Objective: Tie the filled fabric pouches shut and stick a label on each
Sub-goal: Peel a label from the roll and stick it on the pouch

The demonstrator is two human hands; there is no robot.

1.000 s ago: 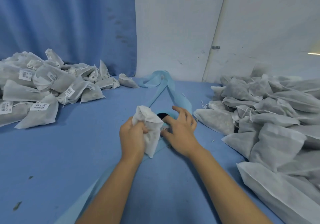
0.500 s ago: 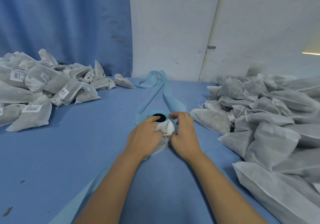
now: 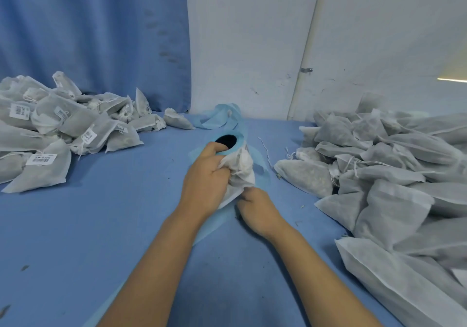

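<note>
My left hand (image 3: 206,177) grips a white fabric pouch (image 3: 240,172) at the middle of the blue table, just in front of a light-blue label roll (image 3: 231,143) with a dark core. My right hand (image 3: 257,208) sits at the pouch's near lower corner with curled fingers; whether it pinches the fabric or something small is hidden. A pile of pouches with barcode labels (image 3: 65,129) lies at the left. Unlabelled filled pouches (image 3: 379,170) are heaped at the right.
A light-blue backing strip (image 3: 219,119) trails from the roll toward the back wall and another runs toward me under my left arm. The blue table surface (image 3: 106,225) stretches between the two piles. A blue curtain (image 3: 96,31) and white wall stand behind.
The pouch went from raised in my left hand down onto the table by the roll. My right hand left the roll and drew back to the pouch's near corner.
</note>
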